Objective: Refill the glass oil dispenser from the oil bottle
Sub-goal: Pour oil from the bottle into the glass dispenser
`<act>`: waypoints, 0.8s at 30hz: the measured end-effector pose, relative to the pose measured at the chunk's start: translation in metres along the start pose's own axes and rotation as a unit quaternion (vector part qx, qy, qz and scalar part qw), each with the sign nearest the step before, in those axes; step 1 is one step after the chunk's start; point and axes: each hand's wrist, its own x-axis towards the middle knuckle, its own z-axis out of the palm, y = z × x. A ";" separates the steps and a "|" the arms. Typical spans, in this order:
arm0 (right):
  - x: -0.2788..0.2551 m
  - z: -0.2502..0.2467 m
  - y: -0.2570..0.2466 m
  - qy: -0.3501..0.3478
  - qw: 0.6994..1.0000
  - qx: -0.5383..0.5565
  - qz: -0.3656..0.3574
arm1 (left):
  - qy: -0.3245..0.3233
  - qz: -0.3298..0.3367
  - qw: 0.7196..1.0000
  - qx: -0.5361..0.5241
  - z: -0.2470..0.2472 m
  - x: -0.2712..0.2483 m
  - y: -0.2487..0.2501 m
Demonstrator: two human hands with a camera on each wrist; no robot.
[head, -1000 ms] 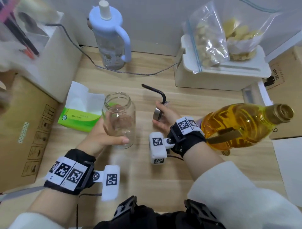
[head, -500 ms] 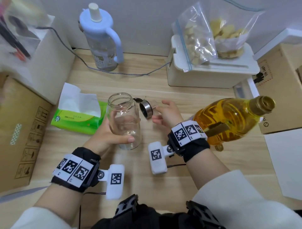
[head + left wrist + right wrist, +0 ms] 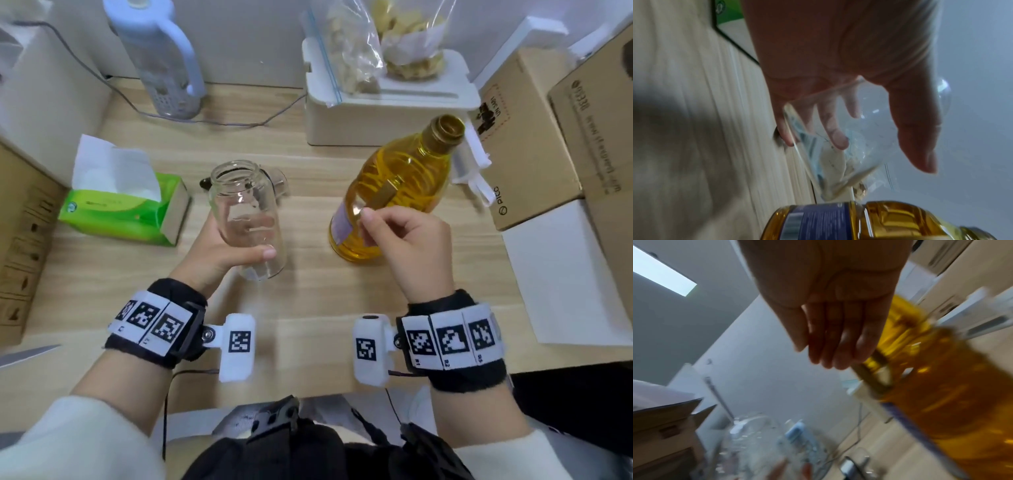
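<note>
The empty glass oil dispenser (image 3: 246, 212) stands open-mouthed on the wooden table, and my left hand (image 3: 222, 250) grips its body with thumb in front and fingers behind; the left wrist view shows those fingers through the glass dispenser (image 3: 849, 146). Its metal spout lid (image 3: 278, 182) lies just behind it. The oil bottle (image 3: 394, 192), full of yellow oil with its gold cap (image 3: 445, 128) on, stands to the right. My right hand (image 3: 411, 246) hovers at the bottle's near side by its handle (image 3: 383, 198), holding nothing. In the right wrist view, fingers (image 3: 838, 337) lie together beside the oil bottle (image 3: 941, 402).
A green tissue pack (image 3: 123, 205) lies left of the dispenser. A blue-lidded water bottle (image 3: 161, 58) and a cable sit at the back left. A white box (image 3: 387, 106) with food bags stands behind. Cardboard boxes (image 3: 534, 137) crowd the right edge, another (image 3: 20, 240) the left.
My right hand carried the spout lid to behind the dispenser, let go of it, and has moved right to the oil bottle. The left hand keeps its grip on the dispenser.
</note>
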 end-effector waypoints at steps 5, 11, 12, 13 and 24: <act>-0.003 -0.004 0.018 0.066 0.995 0.055 0.058 | -0.004 0.006 1.000 0.026 0.013 -0.010 -0.005; 0.005 0.013 0.008 -0.018 0.976 0.183 0.114 | 0.019 0.008 0.999 0.041 0.020 -0.022 -0.007; 0.006 0.016 0.007 -0.037 0.968 0.216 0.124 | 0.020 0.009 0.999 0.041 0.021 -0.024 -0.007; 0.007 0.020 0.007 -0.046 0.962 0.238 0.127 | 0.022 0.007 0.999 0.041 0.021 -0.025 -0.008; -0.008 0.008 0.035 0.096 0.932 0.335 0.103 | 0.034 0.010 0.999 0.015 0.038 -0.027 -0.005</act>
